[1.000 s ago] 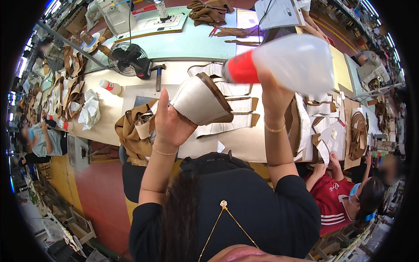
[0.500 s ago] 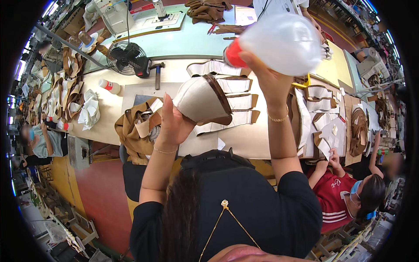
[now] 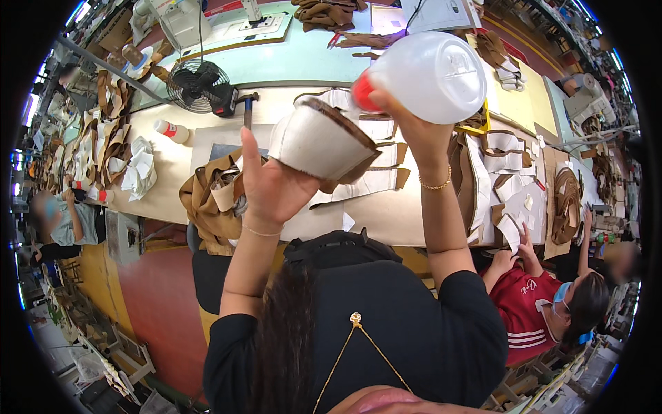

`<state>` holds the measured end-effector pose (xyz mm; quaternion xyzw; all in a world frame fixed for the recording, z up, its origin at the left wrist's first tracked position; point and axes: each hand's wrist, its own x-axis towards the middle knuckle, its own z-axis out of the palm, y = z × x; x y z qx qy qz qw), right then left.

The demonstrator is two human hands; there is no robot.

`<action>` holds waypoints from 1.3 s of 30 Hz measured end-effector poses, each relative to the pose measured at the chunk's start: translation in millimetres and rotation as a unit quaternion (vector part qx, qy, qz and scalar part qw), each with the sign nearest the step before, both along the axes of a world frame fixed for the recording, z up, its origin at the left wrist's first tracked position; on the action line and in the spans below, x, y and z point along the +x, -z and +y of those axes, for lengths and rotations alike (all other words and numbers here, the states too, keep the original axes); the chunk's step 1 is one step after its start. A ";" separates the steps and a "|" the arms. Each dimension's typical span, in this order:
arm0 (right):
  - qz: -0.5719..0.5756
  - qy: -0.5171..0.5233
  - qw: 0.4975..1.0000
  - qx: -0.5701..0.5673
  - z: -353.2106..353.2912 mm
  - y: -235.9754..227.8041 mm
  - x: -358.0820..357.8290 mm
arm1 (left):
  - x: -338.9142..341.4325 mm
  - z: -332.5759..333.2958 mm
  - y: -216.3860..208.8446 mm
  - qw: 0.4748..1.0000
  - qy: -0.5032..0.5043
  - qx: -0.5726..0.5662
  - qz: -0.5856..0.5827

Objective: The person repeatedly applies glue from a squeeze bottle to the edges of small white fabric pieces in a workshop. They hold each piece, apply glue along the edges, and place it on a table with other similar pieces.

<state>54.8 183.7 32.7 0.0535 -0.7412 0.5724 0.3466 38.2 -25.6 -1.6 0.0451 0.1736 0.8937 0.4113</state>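
My left hand (image 3: 279,193) grips a curved, cup-shaped leather piece (image 3: 310,141) from below, thumb up along its near side. Its outside is whitish, and a brown border runs along its rim. In my right hand (image 3: 419,134) is a large translucent plastic bottle (image 3: 438,76), tipped sideways. The bottle's red cap (image 3: 363,91) points left toward the leather piece, close above its rim; whether they touch I cannot tell. Behind and beside the piece, several white strips with brown ends (image 3: 386,155) lie on the table (image 3: 386,217).
Left on the table are a hammer (image 3: 248,110), a black fan (image 3: 200,88), a small red-and-white bottle (image 3: 171,131) and a heap of brown leather (image 3: 203,200). A co-worker in a red shirt (image 3: 527,300) sits at right, near stacked cut pieces (image 3: 507,155). A sewing machine (image 3: 183,24) stands behind.
The bottle has shifted slightly left, and its base has turned more into view. My left hand has tilted the leather piece, whose brown rim now faces up and right, nearer the cap.
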 end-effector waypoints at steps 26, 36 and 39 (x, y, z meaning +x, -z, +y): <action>0.025 0.030 0.997 0.069 -2.5 47.7 40.4 | 0.4 15.6 -11.0 0.997 -0.011 0.064 -0.043; 0.013 -0.001 1.000 -0.002 -8.0 45.5 15.6 | 3.7 22.8 -10.5 0.996 0.023 0.081 -0.017; 0.029 0.008 0.983 0.184 -9.5 39.4 18.5 | 2.2 21.0 -7.8 0.994 0.037 0.104 -0.003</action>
